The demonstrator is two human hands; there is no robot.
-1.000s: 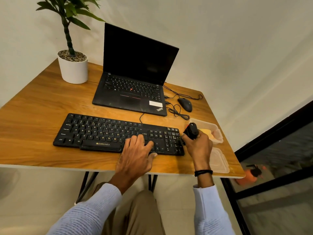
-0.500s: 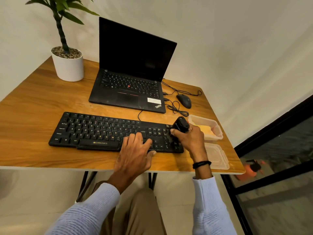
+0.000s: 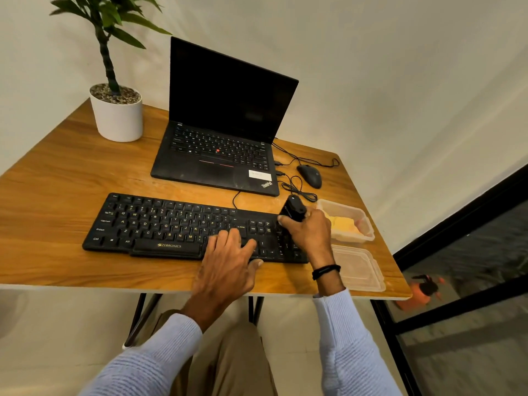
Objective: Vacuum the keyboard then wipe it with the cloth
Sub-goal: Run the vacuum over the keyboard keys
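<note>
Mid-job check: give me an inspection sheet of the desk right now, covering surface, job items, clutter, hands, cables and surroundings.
Surface: wooden table, everything below sits on it.
Job's things: black keyboard along the near edge; handheld vacuum held at its right end; yellow cloth in a clear container to the right.
Clutter: open laptop, mouse, potted plant, container lid.
Grippers: left hand rests flat on the keys; right hand grips the vacuum.
Cables: black cables looped between laptop and mouse.
Surroundings: pale wall; black-framed glass at right.
</note>
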